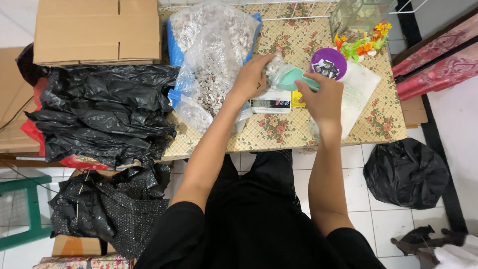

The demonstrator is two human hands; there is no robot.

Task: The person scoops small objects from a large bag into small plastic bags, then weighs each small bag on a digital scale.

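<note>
Nearest to us, below both forearms, white floor tiles lie open between our lap and the near edge of the floral-patterned tablecloth table. A bulging black plastic sack sits on the floor to the lower right of the right hand, well apart from it.

Our right hand is closed around the teal plastic scoop, fingers wrapped over its handle. Our left hand grips the small clear plastic bag, which touches the scoop mouth. Both sit directly above the white digital scale, between the hands.

Left of the left hand, touching its wrist, stands the large clear plastic bag of small pale pieces. Farther left, a heap of black plastic bags overhangs the table's left edge.

Just beyond the right hand sits a round purple lid, with free cloth to its right up to the table edge. Beyond the heap lies a brown cardboard box.
</note>
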